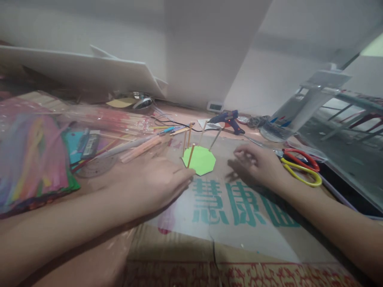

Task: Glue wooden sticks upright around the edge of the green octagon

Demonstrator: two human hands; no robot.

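A bright green octagonal board (204, 160) lies on the work surface, with several thin wooden sticks (189, 156) standing up around its edge. My left hand (158, 179) reaches in from the left, its fingertips together at the board's near left edge, beside the closest stick. They appear to grip that edge, though part of the contact is hidden. To the right of the board, my right hand (254, 161) hovers just over the surface. Its fingers are loosely curled and apart, with nothing seen between them. Both hands are slightly blurred.
A blue glue gun (227, 120) with a lit red light lies behind the board. Scissors (302, 165) with red and yellow handles sit by my right wrist. A clear plastic container (295, 109) stands behind them. Colourful pipe cleaners (36, 155) and bagged sticks (116, 121) fill the left.
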